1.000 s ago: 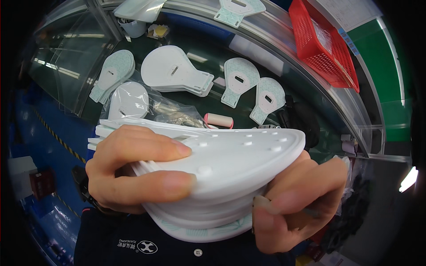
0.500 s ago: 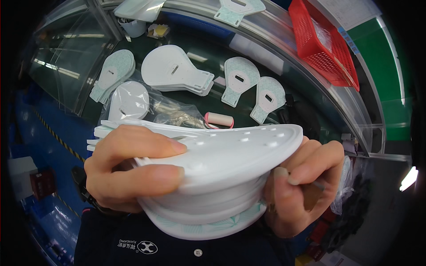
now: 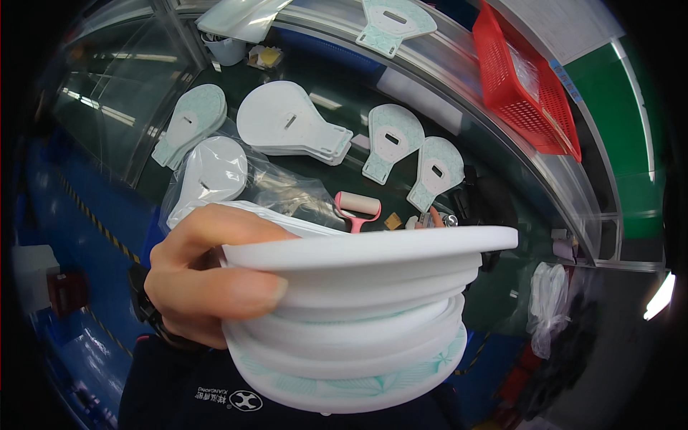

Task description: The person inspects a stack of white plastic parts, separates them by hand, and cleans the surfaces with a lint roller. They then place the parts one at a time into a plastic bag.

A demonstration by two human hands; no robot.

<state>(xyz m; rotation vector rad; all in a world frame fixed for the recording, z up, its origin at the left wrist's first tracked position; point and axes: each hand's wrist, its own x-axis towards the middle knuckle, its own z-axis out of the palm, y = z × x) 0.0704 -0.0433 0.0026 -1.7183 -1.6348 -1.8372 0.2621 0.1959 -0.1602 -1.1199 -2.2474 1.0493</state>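
panel stack [image 3: 358,312]: smooth white, curved rims, green leaf print below
left hand [image 3: 204,279]: grasping the stack
right hand [image 3: 434,218]: mostly hidden, cannot tell

The right hand [image 3: 435,217] is nearly all hidden, just a fingertip peeping over the stack of white panels [image 3: 358,287]! The shiny bit [image 3: 450,221] beside it? Too small to tell. The stack covers the roller's [image 3: 358,205] handle end, and the top edge crops a patterned panel [image 3: 390,32].
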